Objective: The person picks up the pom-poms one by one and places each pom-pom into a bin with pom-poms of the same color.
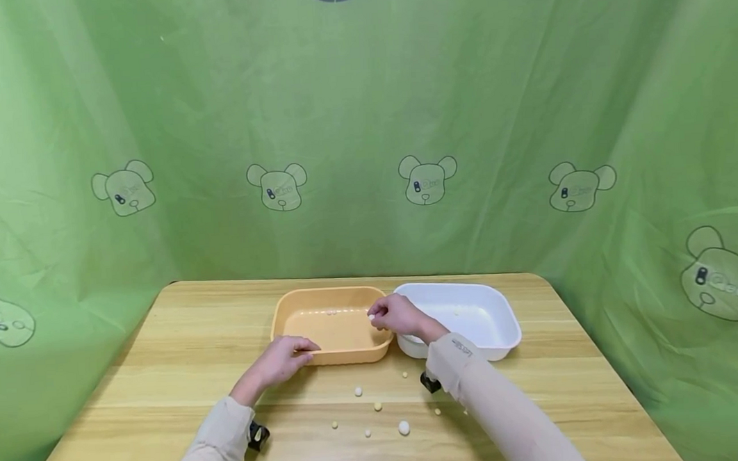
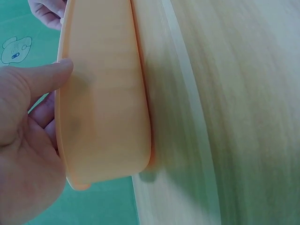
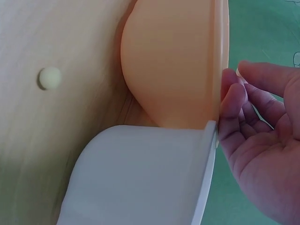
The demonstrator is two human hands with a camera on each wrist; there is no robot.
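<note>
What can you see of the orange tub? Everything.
The orange tub is a shallow rounded rectangle, plastic by its look, upright and open-topped on the wooden table. It touches the white tub on its right. Two small balls lie inside. The left hand grips its near rim; the right hand hovers above, pinching a small white ball.

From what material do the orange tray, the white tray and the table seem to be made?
Orange tray: probably plastic, smooth and matte, with moulded rounded corners and one even colour.
White tray: likely plastic too, smooth with a faint sheen and a thin rolled rim.
Table: wood or wood-look laminate; pale grain lines run along it, but which one cannot be told.
</note>
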